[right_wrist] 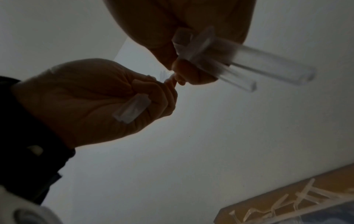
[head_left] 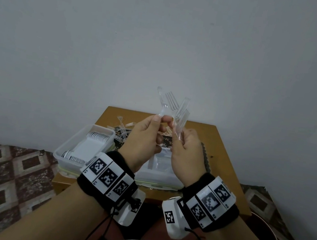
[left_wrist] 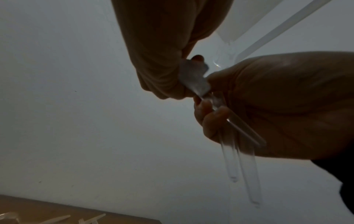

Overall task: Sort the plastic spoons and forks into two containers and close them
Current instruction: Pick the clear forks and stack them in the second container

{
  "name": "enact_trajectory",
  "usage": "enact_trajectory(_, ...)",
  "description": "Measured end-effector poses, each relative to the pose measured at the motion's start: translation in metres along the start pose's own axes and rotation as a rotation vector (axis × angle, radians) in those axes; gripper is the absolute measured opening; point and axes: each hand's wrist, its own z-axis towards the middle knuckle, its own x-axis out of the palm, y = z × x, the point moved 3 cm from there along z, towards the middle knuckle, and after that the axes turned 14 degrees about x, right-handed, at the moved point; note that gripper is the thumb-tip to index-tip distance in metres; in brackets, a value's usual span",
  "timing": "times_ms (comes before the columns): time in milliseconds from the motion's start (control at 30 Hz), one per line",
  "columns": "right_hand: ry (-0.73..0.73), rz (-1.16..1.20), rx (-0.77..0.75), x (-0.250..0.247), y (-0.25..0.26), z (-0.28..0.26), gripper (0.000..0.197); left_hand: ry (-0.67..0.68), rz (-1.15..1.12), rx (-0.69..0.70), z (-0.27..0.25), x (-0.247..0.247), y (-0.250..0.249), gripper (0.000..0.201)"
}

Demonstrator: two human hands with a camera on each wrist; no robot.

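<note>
Both hands are raised above the table. My left hand point(head_left: 161, 118) pinches clear plastic cutlery: fork tines point(head_left: 171, 101) and a clear handle point(head_left: 160, 95) stick up from its fingertips. My right hand point(head_left: 175, 126) grips a bundle of clear forks point(head_left: 181, 117), tines up; their handles point(right_wrist: 268, 65) jut out of the fist. The fingertips of the two hands touch. An open container point(head_left: 58, 152) with white spoons point(head_left: 89, 144) stands at the table's left. A second clear container point(head_left: 158, 173) lies below the hands, its contents mostly hidden. Loose clear forks point(head_left: 121, 129) lie behind.
The small wooden table point(head_left: 222, 149) stands against a plain wall and carries a dark lace mat point(head_left: 167, 142) under the containers. Patterned floor lies on both sides. A red round vessel point(head_left: 267, 237) sits at the lower right, beside my knee.
</note>
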Motion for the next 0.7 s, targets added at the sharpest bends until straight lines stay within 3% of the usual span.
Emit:
enact_trajectory(133,-0.079,0.082,0.03,-0.003,0.0,-0.001,0.024,-0.026,0.043,-0.011,-0.001,0.001,0.002,0.034)
enact_trajectory(267,-0.11,0.184,0.069,-0.001,0.001,-0.003,0.014,-0.028,0.043,-0.036,-0.003,0.004,0.003,0.032)
enact_trajectory(400,-0.115,0.106,-0.036,0.004,0.002,-0.007,0.032,0.023,0.023,-0.067,-0.005,0.008,0.002,0.038)
enact_trajectory(533,-0.061,-0.022,-0.071,0.012,-0.006,-0.004,0.018,0.006,0.037,-0.083,-0.006,0.007,0.001,0.037)
enact_trajectory(700,0.107,-0.015,-0.054,0.017,-0.006,-0.006,0.03,-0.018,0.143,-0.071,-0.002,0.0,0.006,0.034)
